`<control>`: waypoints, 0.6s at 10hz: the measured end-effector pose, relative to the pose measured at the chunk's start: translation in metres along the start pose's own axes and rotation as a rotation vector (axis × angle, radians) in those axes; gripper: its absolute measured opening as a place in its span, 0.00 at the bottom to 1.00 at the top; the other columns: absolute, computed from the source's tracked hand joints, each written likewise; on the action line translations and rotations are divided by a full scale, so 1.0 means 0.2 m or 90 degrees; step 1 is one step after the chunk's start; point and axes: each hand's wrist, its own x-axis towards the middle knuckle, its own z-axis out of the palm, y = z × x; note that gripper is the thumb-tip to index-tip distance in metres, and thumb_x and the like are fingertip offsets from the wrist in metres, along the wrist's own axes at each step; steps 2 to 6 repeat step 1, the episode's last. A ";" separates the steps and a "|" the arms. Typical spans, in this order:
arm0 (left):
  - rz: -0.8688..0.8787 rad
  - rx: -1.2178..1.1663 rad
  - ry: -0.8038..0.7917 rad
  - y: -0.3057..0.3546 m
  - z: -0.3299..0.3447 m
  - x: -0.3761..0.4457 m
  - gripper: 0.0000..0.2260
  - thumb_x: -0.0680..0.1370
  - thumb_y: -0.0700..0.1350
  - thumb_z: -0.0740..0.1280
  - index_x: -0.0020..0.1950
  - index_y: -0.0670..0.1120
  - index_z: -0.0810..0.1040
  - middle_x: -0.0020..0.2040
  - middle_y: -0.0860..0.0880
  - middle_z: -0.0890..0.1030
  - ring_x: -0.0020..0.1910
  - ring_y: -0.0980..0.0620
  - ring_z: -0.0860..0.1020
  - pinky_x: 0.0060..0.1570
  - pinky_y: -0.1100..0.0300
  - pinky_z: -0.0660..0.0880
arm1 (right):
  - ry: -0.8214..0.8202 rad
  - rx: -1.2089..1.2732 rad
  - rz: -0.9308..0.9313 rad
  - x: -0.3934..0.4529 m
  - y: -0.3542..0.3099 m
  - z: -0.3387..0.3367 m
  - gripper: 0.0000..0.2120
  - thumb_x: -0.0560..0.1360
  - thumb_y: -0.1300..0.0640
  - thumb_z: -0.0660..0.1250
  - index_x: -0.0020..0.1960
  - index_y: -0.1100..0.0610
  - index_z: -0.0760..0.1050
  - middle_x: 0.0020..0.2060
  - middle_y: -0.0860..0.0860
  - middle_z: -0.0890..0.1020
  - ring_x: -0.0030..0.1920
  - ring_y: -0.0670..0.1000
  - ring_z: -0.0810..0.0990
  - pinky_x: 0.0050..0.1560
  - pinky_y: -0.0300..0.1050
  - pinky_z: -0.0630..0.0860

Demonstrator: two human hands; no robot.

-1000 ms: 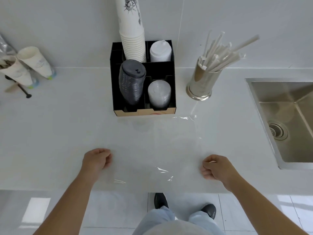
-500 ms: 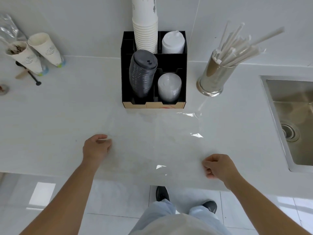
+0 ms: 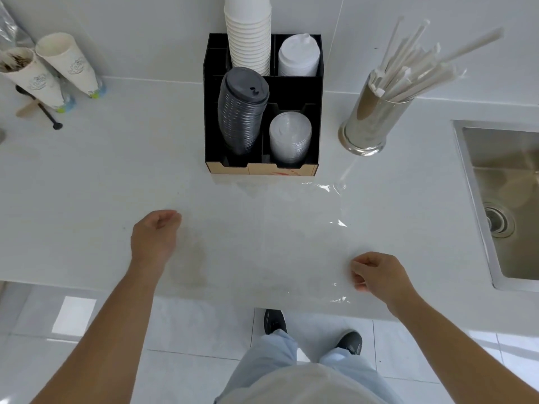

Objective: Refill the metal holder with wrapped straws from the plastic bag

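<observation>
The plastic bag (image 3: pixel 291 237) lies flat on the bench (image 3: pixel 87 185), stretched between both hands: left hand (image 3: pixel 154 234) and right hand (image 3: pixel 376 275) pinch its near corners; metal holder (image 3: pixel 370 123) beyond the right.

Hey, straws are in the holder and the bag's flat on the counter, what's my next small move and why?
Probably lift the bag off the counter: it looks empty, the straws fill the holder, and both hands sit at its edges.

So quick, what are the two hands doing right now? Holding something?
Left hand: fingers curled, pinching the left edge of the clear plastic bag.
Right hand: fingers curled, pinching the bag's right edge.
</observation>
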 end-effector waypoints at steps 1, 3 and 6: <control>-0.036 -0.069 -0.016 0.05 0.03 -0.03 0.02 0.73 0.48 0.72 0.41 0.55 0.82 0.42 0.55 0.83 0.44 0.54 0.80 0.47 0.58 0.76 | 0.021 -0.011 -0.012 0.00 0.00 -0.02 0.08 0.71 0.60 0.68 0.35 0.54 0.83 0.30 0.53 0.83 0.30 0.51 0.81 0.47 0.57 0.82; -0.036 -0.069 -0.016 0.05 0.03 -0.03 0.02 0.73 0.48 0.72 0.41 0.55 0.82 0.42 0.55 0.83 0.44 0.54 0.80 0.47 0.58 0.76 | 0.021 -0.011 -0.012 0.00 0.00 -0.02 0.08 0.71 0.60 0.68 0.35 0.54 0.83 0.30 0.53 0.83 0.30 0.51 0.81 0.47 0.57 0.82; -0.036 -0.069 -0.016 0.05 0.03 -0.03 0.02 0.73 0.48 0.72 0.41 0.55 0.82 0.42 0.55 0.83 0.44 0.54 0.80 0.47 0.58 0.76 | 0.021 -0.011 -0.012 0.00 0.00 -0.02 0.08 0.71 0.60 0.68 0.35 0.54 0.83 0.30 0.53 0.83 0.30 0.51 0.81 0.47 0.57 0.82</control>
